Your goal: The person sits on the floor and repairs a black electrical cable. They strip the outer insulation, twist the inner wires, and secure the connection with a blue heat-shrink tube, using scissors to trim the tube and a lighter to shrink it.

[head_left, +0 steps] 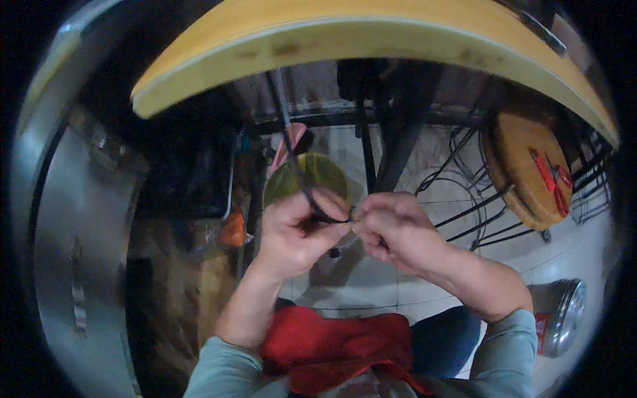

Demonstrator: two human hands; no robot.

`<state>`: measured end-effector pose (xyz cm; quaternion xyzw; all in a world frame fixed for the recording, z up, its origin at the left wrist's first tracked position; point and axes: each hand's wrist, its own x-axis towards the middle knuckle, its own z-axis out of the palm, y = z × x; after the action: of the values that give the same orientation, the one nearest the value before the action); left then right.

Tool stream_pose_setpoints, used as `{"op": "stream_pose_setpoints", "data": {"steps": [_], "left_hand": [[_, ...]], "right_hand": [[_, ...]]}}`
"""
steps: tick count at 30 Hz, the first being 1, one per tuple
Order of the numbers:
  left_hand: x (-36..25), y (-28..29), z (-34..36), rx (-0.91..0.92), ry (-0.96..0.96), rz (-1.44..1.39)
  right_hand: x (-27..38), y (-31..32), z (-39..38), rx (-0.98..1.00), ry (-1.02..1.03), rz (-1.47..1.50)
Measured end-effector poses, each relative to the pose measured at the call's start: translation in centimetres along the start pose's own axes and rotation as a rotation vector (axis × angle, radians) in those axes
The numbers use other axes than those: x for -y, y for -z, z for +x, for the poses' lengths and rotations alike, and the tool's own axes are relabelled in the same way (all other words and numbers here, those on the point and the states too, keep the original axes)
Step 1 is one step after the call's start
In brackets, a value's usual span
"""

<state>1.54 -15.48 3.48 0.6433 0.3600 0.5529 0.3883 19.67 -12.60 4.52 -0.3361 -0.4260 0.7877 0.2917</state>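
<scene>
My left hand and my right hand meet in the middle of the view, fingertips pinched together. Both grip a thin black cable that loops over my left fingers and runs up toward the underside of a yellow wooden tabletop. The cable end sits between the two sets of fingertips; its tip is too small and blurred to make out. Behind my hands lies a round greenish-yellow object on the floor. A red cloth lies across my lap.
A large curved metal panel fills the left side. A round wooden stool seat with a red tool on it stands at right, among black cables on the white tiled floor. A metal can lies at lower right.
</scene>
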Motion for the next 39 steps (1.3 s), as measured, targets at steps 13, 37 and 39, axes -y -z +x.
{"op": "stream_pose_setpoints", "data": {"steps": [13, 37, 39], "left_hand": [[0.7, 1.4, 0.0, -0.017, 0.213, -0.331], [0.7, 1.5, -0.1, -0.035, 0.236, -0.340], [0.5, 1.4, 0.0, -0.040, 0.248, -0.413]], "right_hand": [[0.1, 2.1, 0.7, -0.098, 1.345, -1.269], [0.1, 2.1, 0.4, -0.040, 0.975, -0.888], [0.3, 2.4, 0.6, -0.046, 1.300, -1.172]]}}
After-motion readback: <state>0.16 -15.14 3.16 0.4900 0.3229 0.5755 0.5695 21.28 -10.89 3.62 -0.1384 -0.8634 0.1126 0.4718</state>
